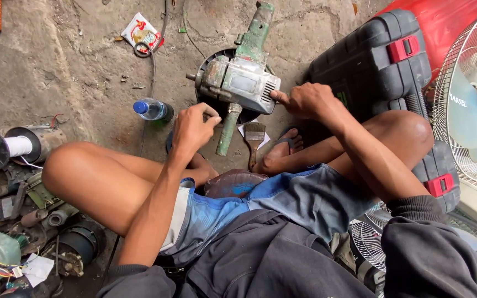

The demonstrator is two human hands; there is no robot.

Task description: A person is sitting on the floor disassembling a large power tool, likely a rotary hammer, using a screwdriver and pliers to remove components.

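A worn grey and green power drill (pixel 242 77) lies on the concrete floor between my knees, resting over a round black part (pixel 210 58). My right hand (pixel 303 100) presses its thumb against the drill's vented grey end. My left hand (pixel 193 126) pinches something small next to the drill's green side handle (pixel 228 130); what it pinches is too small to tell. A paintbrush (pixel 254 138) lies just below the drill, near my sandalled foot.
A black tool case (pixel 379 60) with red latches lies at right, beside white fan grilles (pixel 470 94). A plastic bottle with a blue cap (pixel 153 110) lies at left. Motor parts and a wire spool (pixel 6 146) crowd the left edge. A snack wrapper (pixel 142 32) lies farther off.
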